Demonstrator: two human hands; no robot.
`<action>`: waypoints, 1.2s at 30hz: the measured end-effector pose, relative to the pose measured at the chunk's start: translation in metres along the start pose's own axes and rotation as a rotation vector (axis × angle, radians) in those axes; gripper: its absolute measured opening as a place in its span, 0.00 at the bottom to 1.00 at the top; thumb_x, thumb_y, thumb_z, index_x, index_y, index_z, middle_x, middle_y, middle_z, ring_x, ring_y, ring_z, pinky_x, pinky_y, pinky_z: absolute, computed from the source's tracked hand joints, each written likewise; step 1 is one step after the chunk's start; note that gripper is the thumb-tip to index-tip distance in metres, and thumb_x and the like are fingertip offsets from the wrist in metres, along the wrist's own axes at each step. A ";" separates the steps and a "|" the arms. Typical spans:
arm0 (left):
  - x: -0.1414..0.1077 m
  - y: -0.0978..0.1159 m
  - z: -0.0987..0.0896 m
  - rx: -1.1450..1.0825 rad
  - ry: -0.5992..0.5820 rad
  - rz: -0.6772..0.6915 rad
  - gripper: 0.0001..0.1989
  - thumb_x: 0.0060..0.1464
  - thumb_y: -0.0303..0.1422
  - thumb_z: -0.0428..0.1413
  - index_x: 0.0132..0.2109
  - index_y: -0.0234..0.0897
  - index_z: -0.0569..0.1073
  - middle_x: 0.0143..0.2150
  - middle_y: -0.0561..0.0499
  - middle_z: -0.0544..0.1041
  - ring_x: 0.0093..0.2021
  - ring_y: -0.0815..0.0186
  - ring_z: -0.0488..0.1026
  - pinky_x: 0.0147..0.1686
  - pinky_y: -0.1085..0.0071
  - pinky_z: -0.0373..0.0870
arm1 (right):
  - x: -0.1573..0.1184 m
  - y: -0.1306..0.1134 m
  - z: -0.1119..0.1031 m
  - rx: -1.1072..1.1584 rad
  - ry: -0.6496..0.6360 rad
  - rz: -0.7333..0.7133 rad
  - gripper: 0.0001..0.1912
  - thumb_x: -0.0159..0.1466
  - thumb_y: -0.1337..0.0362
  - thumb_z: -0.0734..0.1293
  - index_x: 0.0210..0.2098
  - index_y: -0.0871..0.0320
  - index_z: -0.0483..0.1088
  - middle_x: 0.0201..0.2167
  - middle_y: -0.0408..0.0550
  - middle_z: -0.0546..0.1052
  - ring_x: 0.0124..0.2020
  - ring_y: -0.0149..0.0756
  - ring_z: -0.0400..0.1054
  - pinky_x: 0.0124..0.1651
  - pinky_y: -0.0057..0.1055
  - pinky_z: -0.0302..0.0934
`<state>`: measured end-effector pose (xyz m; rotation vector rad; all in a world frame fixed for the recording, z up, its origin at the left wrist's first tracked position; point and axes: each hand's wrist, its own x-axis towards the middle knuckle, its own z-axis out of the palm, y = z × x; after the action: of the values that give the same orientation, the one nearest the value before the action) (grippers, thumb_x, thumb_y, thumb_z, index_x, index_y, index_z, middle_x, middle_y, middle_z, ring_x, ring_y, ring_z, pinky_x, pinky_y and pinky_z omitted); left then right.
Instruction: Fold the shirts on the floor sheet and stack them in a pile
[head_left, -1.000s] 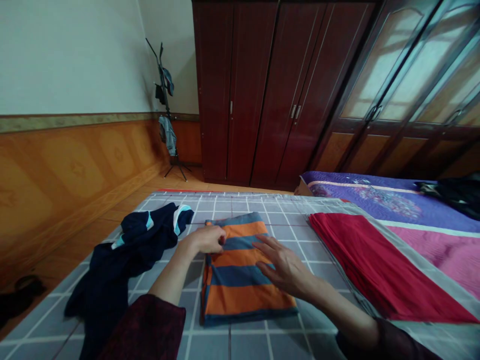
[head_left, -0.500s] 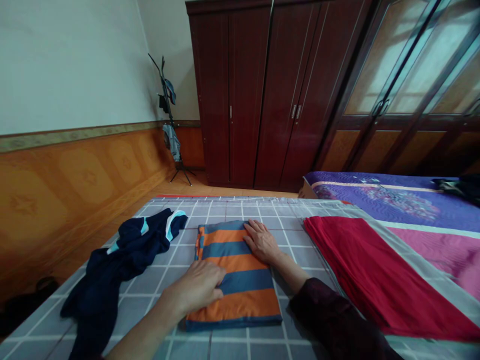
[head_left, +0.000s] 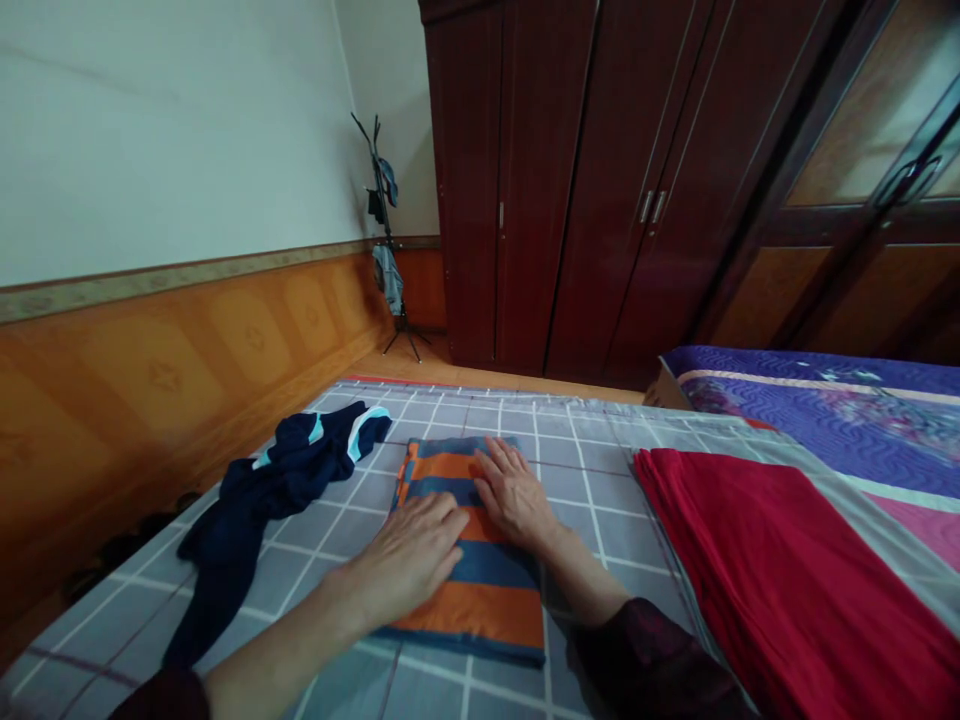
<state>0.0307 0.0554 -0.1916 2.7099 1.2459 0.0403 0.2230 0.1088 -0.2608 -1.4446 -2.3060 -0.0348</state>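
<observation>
A folded garment with orange and grey-blue stripes (head_left: 480,610) lies flat on the grey checked bedsheet (head_left: 600,530). My left hand (head_left: 416,545) rests on its left middle part, palm down with fingers extended. Across its upper right part lies my right hand (head_left: 514,495), flat, fingers stretched toward the far edge. Neither hand grips the cloth. To the left is a crumpled dark navy garment (head_left: 277,490) with light blue and white trim. Red folded cloth (head_left: 780,550) is spread on the right side of the bed.
A second bed with a purple floral cover (head_left: 817,400) stands beyond the right edge. Dark red wardrobes (head_left: 555,200) line the far wall. In the corner is a coat stand (head_left: 384,210) with clothes and a cap. Dark items (head_left: 135,540) sit on the floor at left.
My left hand has moved slightly up and right over the striped garment. My right hand has shifted a little inward from its right edge. The camera view has turned left.
</observation>
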 end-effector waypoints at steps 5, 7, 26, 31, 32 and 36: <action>0.036 -0.037 0.046 0.016 0.008 -0.105 0.33 0.61 0.46 0.45 0.67 0.33 0.50 0.70 0.39 0.46 0.69 0.53 0.41 0.64 0.52 0.41 | -0.007 0.005 0.008 0.021 -0.104 -0.009 0.31 0.67 0.51 0.55 0.62 0.66 0.57 0.64 0.59 0.57 0.65 0.50 0.48 0.65 0.46 0.42; 0.030 -0.056 0.059 0.019 -0.003 -0.205 0.36 0.61 0.49 0.42 0.68 0.30 0.45 0.70 0.37 0.41 0.69 0.53 0.37 0.64 0.52 0.40 | -0.008 0.013 0.009 -0.005 -0.102 0.081 0.33 0.67 0.49 0.54 0.63 0.68 0.57 0.64 0.60 0.56 0.66 0.51 0.46 0.65 0.47 0.41; 0.097 -0.067 0.038 -0.035 0.082 -0.216 0.26 0.65 0.41 0.39 0.67 0.41 0.52 0.69 0.46 0.50 0.69 0.60 0.44 0.64 0.56 0.39 | -0.008 0.006 0.012 -0.040 -0.089 0.048 0.32 0.67 0.52 0.55 0.62 0.70 0.57 0.64 0.63 0.55 0.66 0.52 0.45 0.66 0.47 0.39; 0.097 -0.075 0.033 -0.033 0.153 -0.241 0.23 0.63 0.40 0.43 0.62 0.41 0.60 0.66 0.47 0.59 0.66 0.60 0.52 0.64 0.58 0.42 | -0.009 0.005 0.011 -0.048 -0.088 0.044 0.31 0.68 0.52 0.54 0.62 0.69 0.57 0.64 0.63 0.56 0.66 0.51 0.46 0.65 0.47 0.41; 0.094 -0.080 0.029 -0.027 0.181 -0.296 0.22 0.62 0.39 0.44 0.61 0.38 0.62 0.65 0.44 0.61 0.66 0.57 0.53 0.63 0.56 0.42 | -0.008 0.005 0.010 -0.049 -0.091 0.043 0.31 0.68 0.52 0.54 0.62 0.69 0.57 0.64 0.63 0.56 0.66 0.52 0.45 0.65 0.47 0.41; 0.056 -0.089 0.010 -0.022 0.268 -0.384 0.15 0.59 0.36 0.48 0.50 0.38 0.70 0.55 0.44 0.71 0.57 0.58 0.64 0.59 0.62 0.53 | -0.007 0.006 0.012 -0.058 -0.093 0.038 0.31 0.68 0.51 0.54 0.62 0.68 0.58 0.64 0.61 0.56 0.66 0.52 0.45 0.65 0.46 0.40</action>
<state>0.0014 0.1531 -0.2174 2.4566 1.8064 0.3777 0.2268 0.1086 -0.2759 -1.5494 -2.3687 -0.0233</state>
